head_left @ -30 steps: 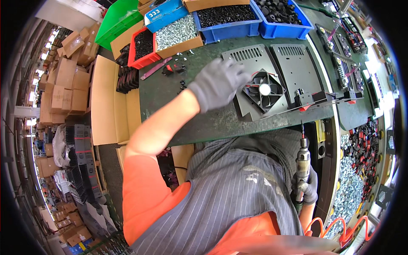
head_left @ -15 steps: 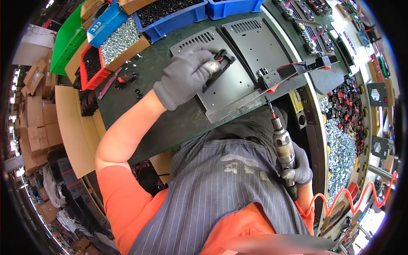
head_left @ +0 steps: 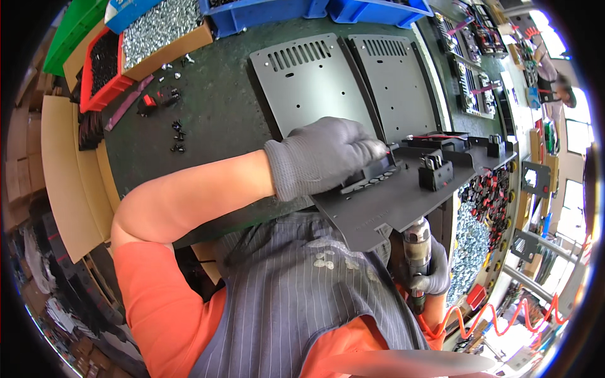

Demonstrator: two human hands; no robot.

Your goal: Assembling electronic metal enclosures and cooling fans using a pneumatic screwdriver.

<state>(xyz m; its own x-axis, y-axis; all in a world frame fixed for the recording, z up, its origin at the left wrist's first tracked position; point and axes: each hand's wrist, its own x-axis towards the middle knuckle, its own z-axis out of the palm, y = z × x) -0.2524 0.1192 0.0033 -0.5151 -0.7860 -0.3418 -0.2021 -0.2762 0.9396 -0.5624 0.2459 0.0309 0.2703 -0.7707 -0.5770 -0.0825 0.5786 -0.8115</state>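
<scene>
The gloved left hand (head_left: 328,156) pressed closed fingers on the black fan (head_left: 372,178) seated on the grey panel (head_left: 403,201) overhanging the tabletop (head_left: 214,126), while the right hand (head_left: 428,277) gripped the screwdriver (head_left: 416,252) beneath; fastening appeared unfinished.

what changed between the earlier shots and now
The left hand went from reaching toward the fan on the grey panel to pressing down on it, and the panel now juts over the bench edge toward the person. The right hand brought the driver from low at the side up under the panel's edge. The bins of screws and the flat plates stayed put.
</scene>
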